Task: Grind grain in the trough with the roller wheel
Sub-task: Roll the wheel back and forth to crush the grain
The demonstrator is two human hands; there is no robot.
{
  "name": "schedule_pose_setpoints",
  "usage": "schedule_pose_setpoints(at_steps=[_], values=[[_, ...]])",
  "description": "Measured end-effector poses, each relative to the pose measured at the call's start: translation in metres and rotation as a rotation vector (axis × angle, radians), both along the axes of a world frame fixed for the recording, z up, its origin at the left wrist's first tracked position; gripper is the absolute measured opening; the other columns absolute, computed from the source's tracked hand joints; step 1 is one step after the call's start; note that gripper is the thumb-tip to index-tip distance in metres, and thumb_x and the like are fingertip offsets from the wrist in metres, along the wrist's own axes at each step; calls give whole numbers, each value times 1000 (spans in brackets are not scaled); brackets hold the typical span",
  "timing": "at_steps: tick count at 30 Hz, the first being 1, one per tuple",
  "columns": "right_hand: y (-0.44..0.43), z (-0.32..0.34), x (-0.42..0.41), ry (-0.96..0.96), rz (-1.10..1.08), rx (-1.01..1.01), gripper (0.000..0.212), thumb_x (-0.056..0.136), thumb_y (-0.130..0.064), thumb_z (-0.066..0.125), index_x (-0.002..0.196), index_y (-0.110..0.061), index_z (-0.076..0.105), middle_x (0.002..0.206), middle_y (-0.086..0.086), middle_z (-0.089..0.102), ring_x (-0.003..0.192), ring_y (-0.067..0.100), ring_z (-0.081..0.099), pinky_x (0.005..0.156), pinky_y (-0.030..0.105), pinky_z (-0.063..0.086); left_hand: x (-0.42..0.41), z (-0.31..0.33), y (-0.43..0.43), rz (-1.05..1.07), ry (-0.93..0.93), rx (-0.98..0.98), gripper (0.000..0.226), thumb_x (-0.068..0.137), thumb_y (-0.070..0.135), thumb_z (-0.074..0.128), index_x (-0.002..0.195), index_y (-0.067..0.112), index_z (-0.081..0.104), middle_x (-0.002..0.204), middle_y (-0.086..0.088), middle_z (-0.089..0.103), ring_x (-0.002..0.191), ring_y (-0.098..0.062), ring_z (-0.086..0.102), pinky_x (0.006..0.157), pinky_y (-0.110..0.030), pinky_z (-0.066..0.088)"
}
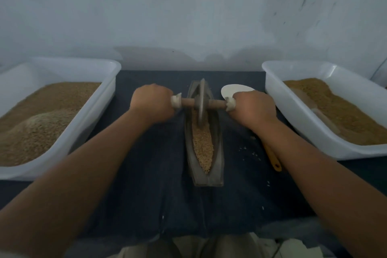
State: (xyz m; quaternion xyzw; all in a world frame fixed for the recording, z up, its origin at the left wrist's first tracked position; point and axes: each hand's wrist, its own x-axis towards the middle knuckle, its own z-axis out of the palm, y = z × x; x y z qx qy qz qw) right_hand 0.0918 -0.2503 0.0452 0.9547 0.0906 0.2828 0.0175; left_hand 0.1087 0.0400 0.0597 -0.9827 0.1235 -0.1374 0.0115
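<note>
Both fists are wrapped tight round the padded ends of the axle [188,102], knuckles up. The left hand [151,101] is at 9 o'clock of the wheel [202,100] and the right hand [253,109] is at 3.

The wheel stands upright in the trough [217,132], near its 12 o'clock end, with most of the grain [203,146] lying toward 6.

Imo the trick now is equal downward push from both sides, so the disc doesn't tip and ride up the wall. Then one long pull through the pile to 6, since short strokes probably just shove kernels about.

A few kernels sit on the cloth [146,163] at 4 o'clock of the trough. The left tub [109,90] is at 9, the right tub [293,115] at 3.
</note>
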Motion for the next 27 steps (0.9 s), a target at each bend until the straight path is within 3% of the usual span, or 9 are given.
schedule_pose_setpoints(at_steps=[2,7,11,13,15,20,24,27], values=[[-7,6,-23,37,95,-74,31,80,-47,56,61,-23,50,52,-8,42,45,15,41,44,24,36,-29,-21,13,-12,8,-35,29,84,45,59,64,26,48,67,8,57,65,-24,63,59,-31,44],[-18,4,-71,123,176,-132,28,71,-56,53,59,-32,45,47,-12,39,41,6,40,40,22,28,-87,-40,33,-137,-151,-54,39,78,62,41,56,31,36,47,14,37,39,-6,36,44,-20,22],[-6,3,-37,141,15,-92,39,87,-58,44,61,-28,47,54,-9,47,48,9,44,46,25,28,-39,-22,14,-24,1,1,39,88,57,49,63,27,52,61,10,53,54,-14,51,52,-28,39],[4,6,-11,125,-28,-61,40,95,-48,48,63,-24,47,58,-6,49,50,14,45,49,26,33,-5,-12,5,38,61,-3,34,90,52,55,68,26,59,68,7,59,60,-17,57,58,-31,47],[11,16,4,127,-61,-84,34,90,-39,56,62,-22,47,58,-5,47,50,16,43,50,27,36,12,-8,1,55,98,-41,36,92,54,54,72,26,62,72,5,63,63,-18,59,59,-32,49],[8,28,-25,227,-5,-159,26,81,-46,57,70,-24,47,62,-5,49,52,12,44,47,27,28,-34,-21,14,12,91,-27,33,88,51,56,66,26,53,67,10,56,59,-17,54,58,-31,42],[-15,17,-74,430,17,-177,31,69,-62,46,65,-32,53,58,-11,53,51,4,50,46,27,32,-83,-24,26,-153,-110,78,35,74,56,55,55,32,38,46,14,37,38,-4,34,43,-19,18],[-9,15,-58,437,-12,-195,29,77,-55,54,66,-29,57,60,-10,57,54,9,55,49,27,39,-65,-18,20,-110,67,75,33,83,53,57,60,30,49,53,11,51,46,-8,48,44,-24,31]])
